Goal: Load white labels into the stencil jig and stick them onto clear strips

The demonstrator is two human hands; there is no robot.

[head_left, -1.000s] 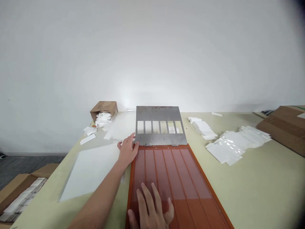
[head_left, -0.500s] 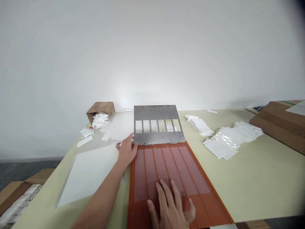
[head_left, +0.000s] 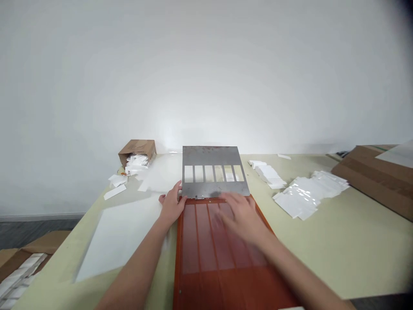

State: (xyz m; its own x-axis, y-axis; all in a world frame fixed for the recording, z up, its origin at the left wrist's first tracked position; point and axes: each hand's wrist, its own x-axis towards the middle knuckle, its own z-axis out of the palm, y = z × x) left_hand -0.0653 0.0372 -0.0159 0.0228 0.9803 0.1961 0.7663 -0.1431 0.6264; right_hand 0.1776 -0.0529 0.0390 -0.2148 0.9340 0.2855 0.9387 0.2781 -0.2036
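A reddish-brown board (head_left: 206, 284) with long raised ridges lies before me, and a clear sheet (head_left: 189, 241) covers its upper part. Hinged to its far end is a grey metal plate (head_left: 209, 156) with a row of rectangular windows. My left hand (head_left: 172, 203) rests at the left corner where plate and board meet, fingers spread against the edge. Over the far part of the board, close to the hinge line, my right hand (head_left: 243, 215) is stretched out and a little blurred by motion. Nothing shows in it; whether it touches the sheet I cannot tell.
At the left stand a small cardboard box (head_left: 149, 147) of white slips and a large white sheet (head_left: 112, 237). To the right lie a stack of white cards (head_left: 269, 174), glossy clear-wrapped pieces (head_left: 298, 198) and a big brown carton (head_left: 371, 176). An open box (head_left: 48, 241) sits lower left.
My right hand has moved forward over the board, from its near part up to the hinge. The left hand stays at the corner. The view has shifted slightly.
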